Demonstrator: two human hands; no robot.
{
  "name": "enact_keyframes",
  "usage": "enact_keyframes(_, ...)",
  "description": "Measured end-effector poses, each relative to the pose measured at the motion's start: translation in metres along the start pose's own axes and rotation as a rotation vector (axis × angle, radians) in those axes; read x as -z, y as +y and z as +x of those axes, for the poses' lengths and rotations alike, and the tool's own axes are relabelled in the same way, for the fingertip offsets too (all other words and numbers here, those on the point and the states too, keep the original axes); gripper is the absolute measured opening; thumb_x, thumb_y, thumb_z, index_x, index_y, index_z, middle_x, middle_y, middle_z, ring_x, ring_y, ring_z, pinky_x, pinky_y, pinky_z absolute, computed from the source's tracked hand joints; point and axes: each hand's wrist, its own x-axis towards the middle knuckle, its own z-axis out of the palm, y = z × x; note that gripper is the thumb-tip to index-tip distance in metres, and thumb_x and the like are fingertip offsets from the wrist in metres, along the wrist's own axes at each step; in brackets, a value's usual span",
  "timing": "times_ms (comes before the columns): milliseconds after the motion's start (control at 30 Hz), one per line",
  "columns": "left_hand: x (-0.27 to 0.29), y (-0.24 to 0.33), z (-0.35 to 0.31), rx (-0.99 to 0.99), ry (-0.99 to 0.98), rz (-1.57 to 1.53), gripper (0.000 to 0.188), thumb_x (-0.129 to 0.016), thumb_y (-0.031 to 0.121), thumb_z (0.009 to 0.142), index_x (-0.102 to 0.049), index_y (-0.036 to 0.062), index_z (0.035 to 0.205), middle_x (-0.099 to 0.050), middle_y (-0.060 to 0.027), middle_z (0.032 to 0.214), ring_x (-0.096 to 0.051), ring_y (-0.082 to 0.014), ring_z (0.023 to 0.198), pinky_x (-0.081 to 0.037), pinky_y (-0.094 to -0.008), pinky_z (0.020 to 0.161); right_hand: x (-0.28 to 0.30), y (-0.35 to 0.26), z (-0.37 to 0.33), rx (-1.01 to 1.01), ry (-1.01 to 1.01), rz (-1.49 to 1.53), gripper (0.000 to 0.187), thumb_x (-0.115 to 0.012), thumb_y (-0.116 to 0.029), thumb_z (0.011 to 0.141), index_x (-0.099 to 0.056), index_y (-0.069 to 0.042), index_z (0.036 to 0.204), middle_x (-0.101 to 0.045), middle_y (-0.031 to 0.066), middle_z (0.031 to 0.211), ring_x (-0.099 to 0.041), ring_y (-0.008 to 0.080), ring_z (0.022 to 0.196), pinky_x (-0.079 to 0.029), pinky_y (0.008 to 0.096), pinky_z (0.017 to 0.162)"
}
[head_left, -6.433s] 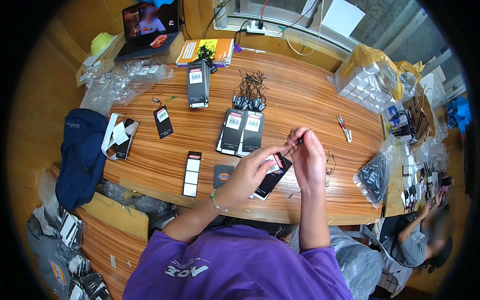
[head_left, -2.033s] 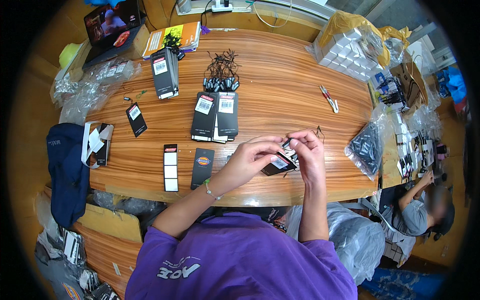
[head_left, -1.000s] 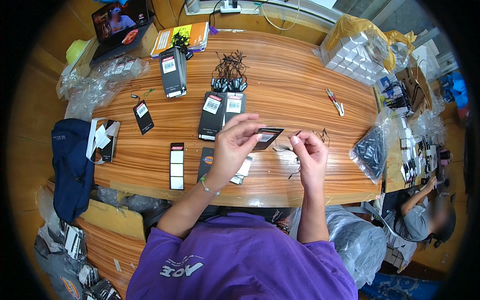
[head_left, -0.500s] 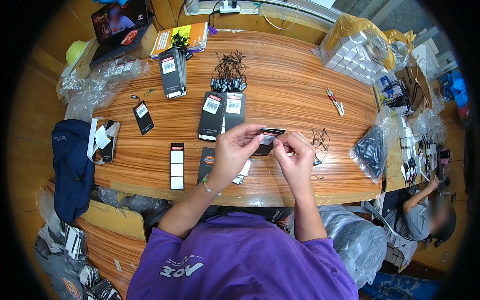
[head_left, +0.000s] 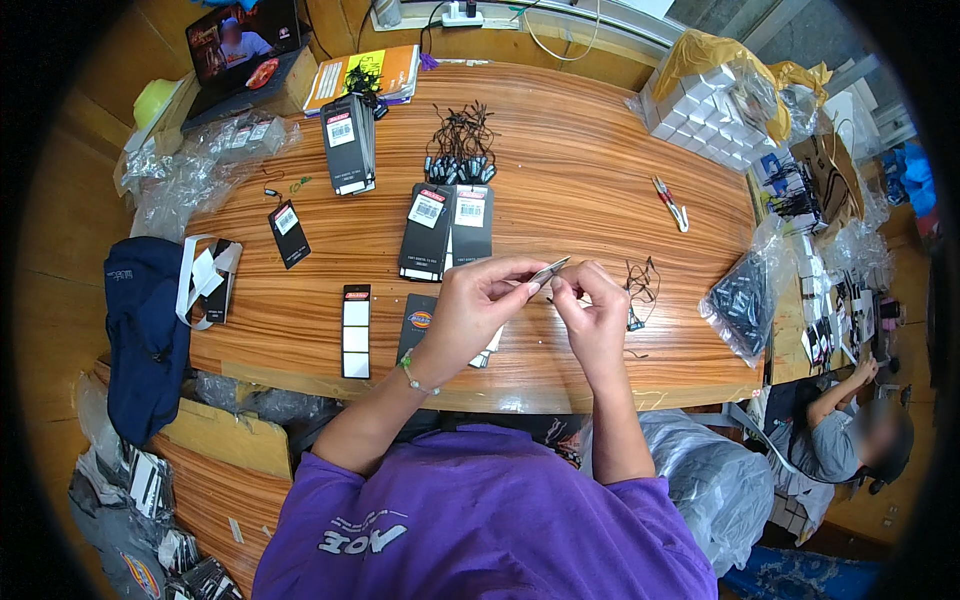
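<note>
My left hand [head_left: 472, 308] grips a dark hang tag [head_left: 547, 271] between thumb and fingers, its narrow edge turned up. My right hand [head_left: 590, 308] is pinched closed at the tag's right end; what lies between its fingertips is too small to make out. Beyond the hands lie two stacks of black hang tags [head_left: 423, 240] with barcode stickers, and a bunch of black strings [head_left: 460, 145] at their top. Partly behind my left wrist is a dark tag with an oval emblem [head_left: 418, 320]. A strip of white labels [head_left: 356, 332] lies left of it.
A taller tag stack [head_left: 348, 150] stands at the back left, with a single tag [head_left: 288, 235] nearer. Snips [head_left: 671, 204], loose strings [head_left: 641, 290] and a bag of black pieces [head_left: 742, 300] lie right. White boxes [head_left: 705, 115] fill the back right. Another person [head_left: 835, 430] sits at right.
The tag in my left hand has turned from showing its stickered face to nearly edge-on. Both hands stay at about the same place.
</note>
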Motion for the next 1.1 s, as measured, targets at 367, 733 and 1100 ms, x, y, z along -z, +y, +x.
enact_keyframes(367, -0.002, 0.004, 0.000, 0.033, -0.008, 0.010, 0.022, -0.060, -0.003, 0.080, -0.064, -0.0009, 0.101, -0.063, -0.0069, 0.093, -0.061, -0.0100, 0.082, -0.051, -0.0203, 0.068, 0.001, 0.012, 0.002, -0.098, 0.115, 0.141, 0.011, -0.068, -0.006, 0.074, -0.061, 0.001, 0.077, -0.057, 0.0057, 0.074, -0.051, 0.0115, 0.069, -0.040, 0.0247, 0.062)
enact_keyframes(733, -0.004, 0.011, -0.003, -0.586, -0.001, 0.508, 0.022, -0.061, -0.005, 0.072, -0.066, 0.0025, 0.092, -0.062, -0.0099, 0.088, -0.060, -0.0233, 0.080, -0.049, -0.0305, 0.070, 0.021, 0.015, 0.003, -0.330, -0.232, 0.770, 0.003, -0.058, -0.002, 0.080, -0.061, -0.001, 0.081, -0.053, 0.0037, 0.090, -0.051, 0.0119, 0.082, -0.039, 0.0237, 0.073)
enact_keyframes(1100, 0.010, 0.026, -0.001, -0.628, -0.007, 0.676, 0.023, -0.057, -0.007, 0.070, -0.062, 0.0004, 0.091, -0.061, -0.0109, 0.091, -0.059, -0.0270, 0.084, -0.048, -0.0340, 0.072, -0.002, -0.011, 0.010, -0.308, -0.035, 0.812, 0.006, -0.056, -0.004, 0.082, -0.057, -0.001, 0.077, -0.048, 0.0020, 0.086, -0.046, 0.0096, 0.079, -0.036, 0.0232, 0.072)
